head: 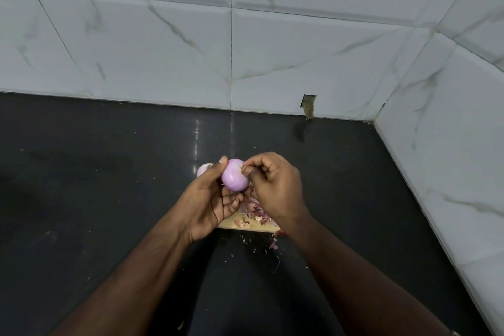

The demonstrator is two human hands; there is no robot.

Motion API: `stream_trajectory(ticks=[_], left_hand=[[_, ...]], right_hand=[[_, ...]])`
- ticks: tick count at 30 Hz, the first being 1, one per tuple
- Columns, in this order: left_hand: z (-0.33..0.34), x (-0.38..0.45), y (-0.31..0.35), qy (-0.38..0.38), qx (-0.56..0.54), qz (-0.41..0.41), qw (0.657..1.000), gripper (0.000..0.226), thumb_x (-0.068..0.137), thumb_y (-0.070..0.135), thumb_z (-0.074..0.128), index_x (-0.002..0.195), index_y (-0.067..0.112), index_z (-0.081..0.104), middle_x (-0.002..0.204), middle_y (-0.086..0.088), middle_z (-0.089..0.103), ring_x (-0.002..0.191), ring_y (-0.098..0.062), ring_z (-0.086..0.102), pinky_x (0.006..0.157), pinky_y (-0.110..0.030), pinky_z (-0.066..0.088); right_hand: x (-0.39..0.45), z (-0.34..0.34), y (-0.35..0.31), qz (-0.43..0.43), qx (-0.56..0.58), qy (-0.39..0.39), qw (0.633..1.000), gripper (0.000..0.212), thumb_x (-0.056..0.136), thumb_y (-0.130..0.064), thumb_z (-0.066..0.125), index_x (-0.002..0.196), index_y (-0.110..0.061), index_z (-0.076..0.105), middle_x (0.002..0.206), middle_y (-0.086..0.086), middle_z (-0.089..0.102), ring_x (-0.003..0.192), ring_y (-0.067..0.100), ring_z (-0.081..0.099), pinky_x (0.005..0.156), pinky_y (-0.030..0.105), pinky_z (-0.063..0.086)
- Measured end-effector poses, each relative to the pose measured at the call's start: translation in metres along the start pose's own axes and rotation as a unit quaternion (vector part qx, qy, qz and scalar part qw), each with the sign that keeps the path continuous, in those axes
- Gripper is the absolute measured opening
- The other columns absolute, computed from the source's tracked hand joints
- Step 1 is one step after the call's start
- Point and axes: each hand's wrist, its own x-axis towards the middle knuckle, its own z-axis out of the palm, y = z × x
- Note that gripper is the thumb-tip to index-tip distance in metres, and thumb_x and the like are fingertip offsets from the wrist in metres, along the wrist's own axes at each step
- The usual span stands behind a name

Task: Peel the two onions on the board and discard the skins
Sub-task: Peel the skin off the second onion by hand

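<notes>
Risk: the onion [234, 179] looks smooth and nearly bare, so it may slip from my left hand [210, 199] if my right hand [272, 185] tugs hard at its top. Skins [256, 210] already lie past the board [245, 224] on the counter [109, 172]; more may scatter and be missed at discard. Pose: left palm up, fingers curled round the onion, held above the board. Right fingertips pinched at the onion's top, apparently on a shred of skin. Second onion [204, 169] sits just behind my left thumb, peeled as far as I can see.
</notes>
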Motion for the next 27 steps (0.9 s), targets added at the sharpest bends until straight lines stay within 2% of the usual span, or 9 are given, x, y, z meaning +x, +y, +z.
stream_trajectory(ticks=[2, 4, 7, 10, 13, 17, 22, 25, 27], left_hand=[[0.000, 0.001, 0.001, 0.011, 0.017, 0.020, 1.000, 0.070, 0.083, 0.048, 0.065, 0.129, -0.003, 0.060, 0.084, -0.018, 0.071, 0.059, -0.017, 0.068, 0.056, -0.023, 0.059], [0.000, 0.001, 0.003, 0.015, 0.029, 0.034, 0.999, 0.070, 0.083, 0.046, 0.067, 0.132, -0.004, 0.058, 0.089, -0.020, 0.072, 0.061, -0.018, 0.068, 0.057, -0.024, 0.059], [0.001, 0.000, 0.009, 0.004, 0.032, 0.028, 0.999, 0.058, 0.084, 0.046, 0.065, 0.120, 0.000, 0.064, 0.090, -0.020, 0.073, 0.060, -0.017, 0.068, 0.055, -0.023, 0.059], [0.000, -0.001, 0.010, -0.001, 0.019, 0.010, 1.000, 0.058, 0.086, 0.047, 0.063, 0.119, -0.001, 0.066, 0.092, -0.022, 0.073, 0.060, -0.019, 0.069, 0.055, -0.024, 0.059], [-0.001, 0.001, 0.008, -0.002, 0.004, -0.006, 1.000, 0.060, 0.085, 0.048, 0.063, 0.118, -0.001, 0.067, 0.093, -0.023, 0.073, 0.059, -0.019, 0.068, 0.054, -0.024, 0.058], [0.003, 0.001, 0.007, -0.009, -0.010, -0.012, 1.000, 0.055, 0.085, 0.048, 0.063, 0.114, 0.001, 0.068, 0.088, -0.021, 0.073, 0.059, -0.019, 0.068, 0.053, -0.023, 0.058], [0.006, 0.004, 0.001, 0.009, -0.012, 0.029, 0.999, 0.048, 0.085, 0.043, 0.066, 0.112, 0.003, 0.070, 0.090, -0.019, 0.072, 0.066, -0.018, 0.070, 0.062, -0.024, 0.061], [0.009, 0.005, -0.004, 0.020, 0.008, 0.062, 0.998, 0.035, 0.093, 0.036, 0.062, 0.104, 0.004, 0.069, 0.099, -0.019, 0.073, 0.080, -0.021, 0.071, 0.072, -0.026, 0.060], [0.011, 0.005, -0.004, 0.018, 0.032, 0.078, 0.996, 0.034, 0.099, 0.032, 0.057, 0.110, 0.002, 0.068, 0.106, -0.020, 0.072, 0.089, -0.022, 0.071, 0.077, -0.027, 0.060]], right_hand=[[-0.003, 0.003, 0.000, -0.008, -0.047, 0.007, 0.999, 0.011, 0.089, -0.007, 0.065, 0.082, -0.016, 0.065, 0.085, -0.004, 0.064, 0.080, 0.007, 0.057, 0.070, 0.010, 0.041], [0.000, 0.003, 0.005, 0.025, -0.094, -0.027, 0.995, 0.015, 0.095, -0.010, 0.057, 0.083, -0.019, 0.058, 0.088, -0.003, 0.060, 0.079, 0.005, 0.052, 0.068, 0.010, 0.037], [0.005, -0.009, 0.018, 0.110, -0.113, -0.088, 0.984, 0.014, 0.101, -0.016, 0.051, 0.089, -0.019, 0.057, 0.089, -0.004, 0.062, 0.083, 0.011, 0.057, 0.073, 0.024, 0.042], [0.006, -0.025, 0.022, 0.106, -0.082, -0.095, 0.986, 0.014, 0.094, -0.008, 0.061, 0.092, -0.019, 0.070, 0.086, -0.011, 0.069, 0.082, 0.004, 0.065, 0.075, 0.024, 0.053], [0.011, -0.039, 0.017, 0.092, -0.026, -0.103, 0.990, 0.025, 0.085, 0.000, 0.071, 0.100, -0.020, 0.078, 0.093, -0.012, 0.075, 0.087, -0.001, 0.070, 0.084, 0.023, 0.058], [0.013, -0.036, 0.003, 0.045, -0.005, -0.112, 0.993, 0.027, 0.088, -0.017, 0.074, 0.114, -0.022, 0.075, 0.110, -0.009, 0.074, 0.102, -0.001, 0.067, 0.092, 0.021, 0.053], [0.003, -0.015, 0.000, 0.026, -0.020, -0.031, 0.999, 0.011, 0.082, -0.011, 0.077, 0.091, -0.018, 0.078, 0.090, -0.009, 0.069, 0.087, 0.004, 0.065, 0.080, 0.022, 0.053], [-0.005, -0.008, 0.003, -0.008, -0.060, 0.003, 0.998, 0.008, 0.086, -0.008, 0.067, 0.084, -0.015, 0.068, 0.085, -0.008, 0.062, 0.082, 0.006, 0.060, 0.071, 0.016, 0.046], [-0.008, -0.006, 0.004, -0.022, -0.075, 0.003, 0.997, 0.008, 0.092, -0.009, 0.060, 0.084, -0.014, 0.060, 0.087, -0.007, 0.057, 0.081, 0.005, 0.055, 0.069, 0.012, 0.040]])
